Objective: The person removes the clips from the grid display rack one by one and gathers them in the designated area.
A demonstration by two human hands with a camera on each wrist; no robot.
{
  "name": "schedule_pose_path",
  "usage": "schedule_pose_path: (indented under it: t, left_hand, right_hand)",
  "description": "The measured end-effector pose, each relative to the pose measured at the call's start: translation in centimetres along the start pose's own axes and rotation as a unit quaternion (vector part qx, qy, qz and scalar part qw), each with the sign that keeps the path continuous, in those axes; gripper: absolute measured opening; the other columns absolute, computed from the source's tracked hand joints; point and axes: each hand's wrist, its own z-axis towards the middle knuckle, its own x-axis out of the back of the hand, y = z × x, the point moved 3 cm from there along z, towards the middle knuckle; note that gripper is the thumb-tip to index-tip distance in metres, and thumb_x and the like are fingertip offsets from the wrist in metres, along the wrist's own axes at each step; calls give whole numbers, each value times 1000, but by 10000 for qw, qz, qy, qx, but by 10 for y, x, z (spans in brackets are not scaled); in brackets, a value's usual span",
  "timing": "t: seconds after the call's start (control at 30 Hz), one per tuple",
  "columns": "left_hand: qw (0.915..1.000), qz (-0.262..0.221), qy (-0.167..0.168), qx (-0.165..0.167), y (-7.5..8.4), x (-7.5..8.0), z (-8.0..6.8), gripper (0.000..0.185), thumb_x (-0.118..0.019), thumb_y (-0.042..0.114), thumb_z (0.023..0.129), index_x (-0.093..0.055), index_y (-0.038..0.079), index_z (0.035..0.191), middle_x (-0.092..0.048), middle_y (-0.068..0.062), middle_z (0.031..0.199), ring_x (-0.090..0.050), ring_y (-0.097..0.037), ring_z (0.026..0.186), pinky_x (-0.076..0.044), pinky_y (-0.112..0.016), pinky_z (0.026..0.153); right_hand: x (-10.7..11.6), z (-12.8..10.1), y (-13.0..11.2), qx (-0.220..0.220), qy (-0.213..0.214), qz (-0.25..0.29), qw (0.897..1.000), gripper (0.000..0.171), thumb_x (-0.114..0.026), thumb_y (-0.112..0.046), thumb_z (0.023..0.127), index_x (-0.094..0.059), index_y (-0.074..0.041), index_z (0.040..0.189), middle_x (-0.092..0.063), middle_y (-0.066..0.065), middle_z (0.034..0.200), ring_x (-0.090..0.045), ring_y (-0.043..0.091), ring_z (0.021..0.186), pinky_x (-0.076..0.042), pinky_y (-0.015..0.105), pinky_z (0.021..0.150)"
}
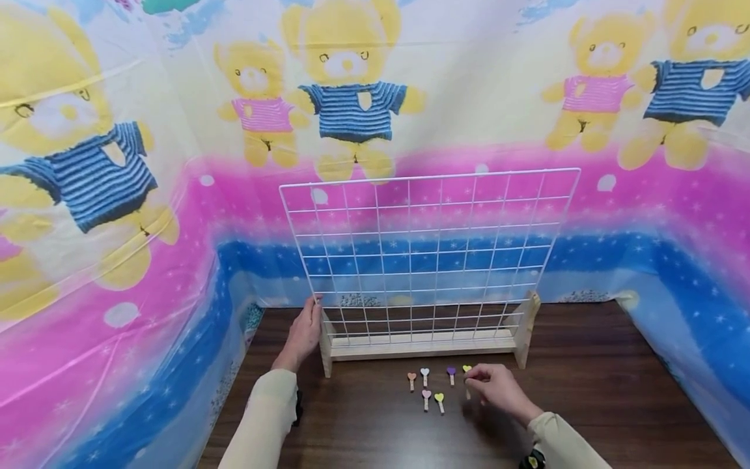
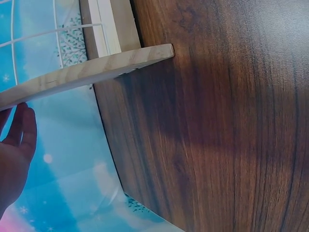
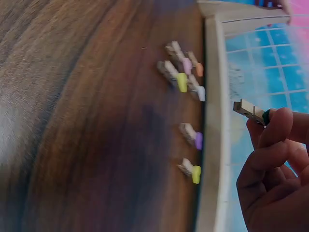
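**Here, one hand braces the grid, one lifts a peg**

Left hand rests open-fingered against the wire grid near the table's back edge, steadying it. Right hand pinches a wooden peg, raised above loose heart pegs.

Hidden mostly behind the fingers of the right hand in the right wrist view: the pinched wooden clip, head colour too covered to tell. Cut off by the left wrist view's edge: the left hand, palm and thumb out of sight. Blurred throughout the right wrist view: the small clips on the desk.
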Motion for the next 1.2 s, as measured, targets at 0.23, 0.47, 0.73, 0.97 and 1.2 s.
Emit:
schedule_pose_path:
  t: [0.23,0.47,0.73,0.97,1.2]
  left_hand:
    - [10000,-68,-17,25,-2,-6,-2,44,-24,36,105,-34,15,143,-44,-20,139,-43,-36,125,-34,-55,97]
    - [9999,-55,-127,-9,-1,-11,-6,45,-23,35,106,-31,17,145,-53,-19,106,-53,-36,99,-39,-49,81]
    - [10000,5,-92,-2,-1,-14,-8,43,-23,36,106,-32,20,144,-51,-19,95,-52,-33,84,-41,-45,75]
    - [9999,-15,-138,20,2,-15,-9,42,-23,37,105,-33,20,142,-38,-7,75,-37,-21,61,-35,-36,62]
    - [9997,-114,-205,24,5,-18,-11,42,-22,39,105,-33,21,142,-39,-7,75,-35,-21,58,-33,-35,57]
  right_hand:
    - [-19,7,20,-185,-307,-309,9989,4,-68,-4,85,-69,-1,86,-60,0,71,-52,13,47,-46,30,45]
    - [-31,10,31,-11,-693,-328,9971,4,-67,-2,84,-66,-1,80,-58,-1,65,-50,10,45,-43,27,45]
    - [-39,10,39,275,-740,-585,9952,5,-66,-1,85,-66,-2,79,-57,-1,61,-49,8,43,-41,25,45]
    - [-44,5,41,344,-494,-667,9960,5,-67,-3,84,-65,-4,80,-60,0,66,-50,10,43,-41,26,44]
    - [-43,2,46,417,-415,-940,9938,5,-68,-4,84,-65,-6,81,-59,-2,68,-50,7,44,-42,24,43]
